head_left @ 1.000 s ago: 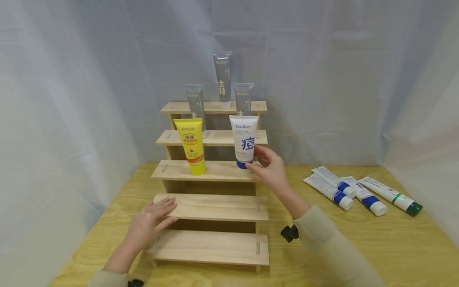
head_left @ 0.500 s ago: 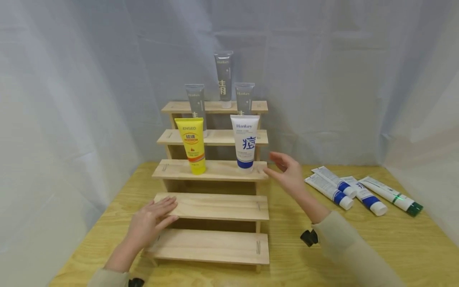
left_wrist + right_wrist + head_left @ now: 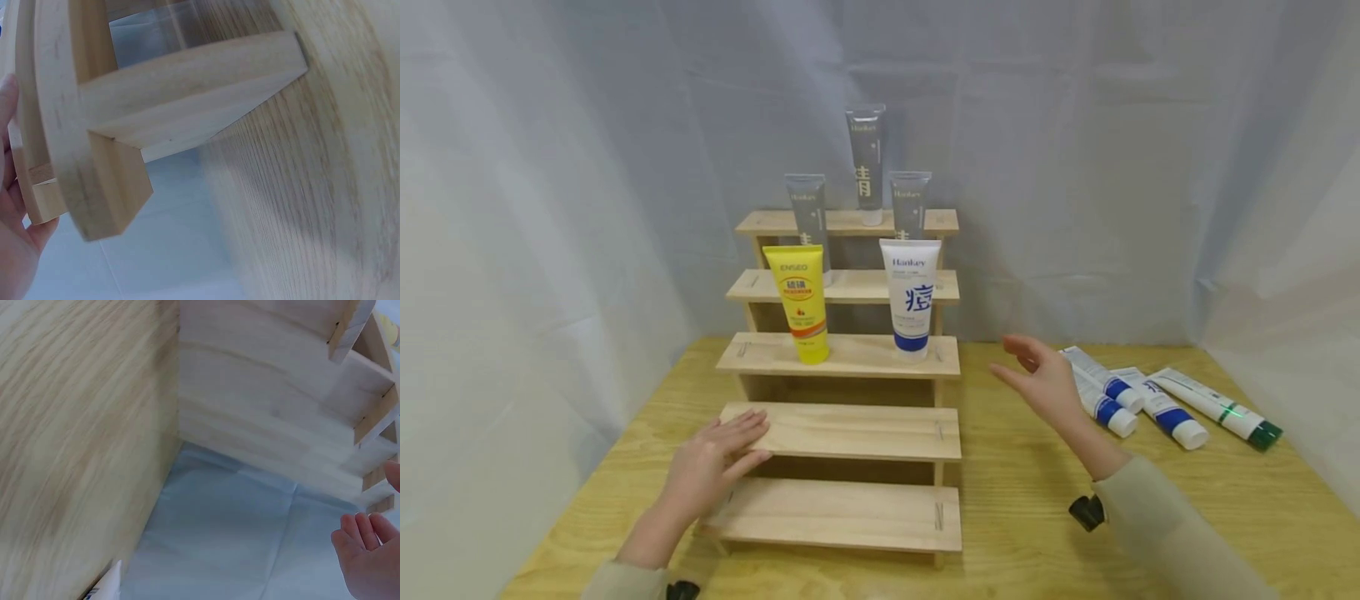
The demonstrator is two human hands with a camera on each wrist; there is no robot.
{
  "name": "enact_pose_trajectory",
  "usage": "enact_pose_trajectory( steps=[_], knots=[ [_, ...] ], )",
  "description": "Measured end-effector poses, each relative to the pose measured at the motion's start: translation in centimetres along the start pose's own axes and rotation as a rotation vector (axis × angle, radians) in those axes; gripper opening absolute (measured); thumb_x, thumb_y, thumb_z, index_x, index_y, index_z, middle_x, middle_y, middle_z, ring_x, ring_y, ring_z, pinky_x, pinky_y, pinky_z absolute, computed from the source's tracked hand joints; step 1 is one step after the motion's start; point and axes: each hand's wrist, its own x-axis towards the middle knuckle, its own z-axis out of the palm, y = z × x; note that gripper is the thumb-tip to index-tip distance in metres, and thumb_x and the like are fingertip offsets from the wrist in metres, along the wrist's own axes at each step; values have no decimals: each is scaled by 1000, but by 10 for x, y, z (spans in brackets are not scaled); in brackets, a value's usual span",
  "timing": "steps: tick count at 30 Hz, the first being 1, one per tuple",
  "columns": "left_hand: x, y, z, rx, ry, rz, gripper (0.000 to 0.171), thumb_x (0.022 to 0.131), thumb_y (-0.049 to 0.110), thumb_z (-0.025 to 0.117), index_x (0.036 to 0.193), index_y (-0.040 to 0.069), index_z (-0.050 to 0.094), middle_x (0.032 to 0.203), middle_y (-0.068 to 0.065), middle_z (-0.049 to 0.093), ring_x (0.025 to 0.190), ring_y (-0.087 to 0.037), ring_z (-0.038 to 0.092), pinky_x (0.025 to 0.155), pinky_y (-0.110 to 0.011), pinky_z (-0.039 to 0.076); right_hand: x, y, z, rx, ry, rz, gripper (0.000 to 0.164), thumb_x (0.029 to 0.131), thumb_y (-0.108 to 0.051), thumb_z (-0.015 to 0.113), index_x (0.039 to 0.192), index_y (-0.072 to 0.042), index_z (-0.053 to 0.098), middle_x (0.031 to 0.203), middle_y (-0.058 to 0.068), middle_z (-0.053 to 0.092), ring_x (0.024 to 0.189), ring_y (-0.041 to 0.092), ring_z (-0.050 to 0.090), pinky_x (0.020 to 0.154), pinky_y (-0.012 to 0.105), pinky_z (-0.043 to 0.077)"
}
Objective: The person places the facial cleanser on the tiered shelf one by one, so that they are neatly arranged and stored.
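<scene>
A stepped wooden display rack stands on the table. My left hand rests on the left end of its second step from the bottom, fingers stretched over the board; the left wrist view shows this hand at the board's end. My right hand hangs in the air right of the rack, holding nothing, thumb and fingers apart. On the middle step a yellow squeeze tube and a white squeeze tube with a blue band stand upright on their caps. Grey squeeze tubes stand on the two higher steps.
White-and-blue squeeze tubes lie in a pile on the table's right, partly behind my right hand. Beside them lies a white tube with a green cap. A pale curtain hangs behind and at both sides of the table.
My right hand has let go of the white tube on the middle step and moved right, towards the lying tubes. The white tube stays standing. My left hand has not moved.
</scene>
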Motion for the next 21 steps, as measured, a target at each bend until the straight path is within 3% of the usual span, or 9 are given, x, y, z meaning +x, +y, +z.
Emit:
enact_pose_trajectory(
  steps=[5, 7, 10, 13, 15, 17, 21],
  knots=[
    [0, 0, 0, 2, 4, 1, 41, 71, 30, 70, 102, 3, 66, 110, -8, 60, 101, -24, 57, 88, -53, 39, -18, -65, -25, -73, -23, 34, 48, 76, -27, 71, 112, 1, 57, 109, 17, 58, 101, 29, 54, 88, 35, 44],
    [0, 0, 0, 0, 6, 4, 41, 71, 29, 70, 102, 3, 66, 110, -8, 60, 101, -24, 57, 87, -53, 39, -22, -73, -33, -94, -31, 53, 48, 77, -28, 70, 111, 3, 56, 108, 19, 58, 101, 31, 53, 88, 37, 45],
    [1, 1, -1, -3, 10, 7, 41, 71, 29, 70, 102, 2, 66, 110, -8, 60, 101, -25, 57, 87, -53, 39, -22, -38, -39, -97, -30, 91, 50, 75, -30, 72, 114, -2, 57, 109, 15, 58, 102, 27, 53, 89, 33, 44],
    [1, 1, -2, -2, 11, 6, 41, 71, 28, 70, 101, 2, 66, 110, -9, 60, 101, -25, 57, 87, -53, 39, -17, 30, -43, -162, 1, 73, 49, 73, -33, 72, 115, -11, 58, 108, 7, 60, 101, 19, 54, 85, 25, 46],
    [1, 2, -2, 1, 9, 4, 41, 71, 29, 70, 101, 2, 66, 110, -8, 60, 101, -25, 57, 87, -53, 39, -16, 62, -46, -249, 6, 62, 50, 73, -35, 72, 116, -13, 58, 108, 6, 60, 100, 22, 54, 84, 33, 47],
    [1, 2, -2, 3, 7, 4, 41, 71, 30, 70, 101, 2, 66, 110, -8, 60, 101, -24, 57, 87, -53, 39, -17, 91, -50, -333, 48, 45, 48, 72, -39, 71, 113, -18, 59, 105, 0, 61, 97, 17, 55, 80, 32, 49],
    [1, 2, -2, 1, 5, 8, 41, 72, 30, 69, 102, 2, 66, 110, -8, 60, 101, -24, 57, 88, -52, 39, -23, 104, -60, -380, 81, 57, 49, 70, -42, 72, 111, -19, 59, 101, -2, 61, 94, 17, 56, 79, 39, 49]
  ],
)
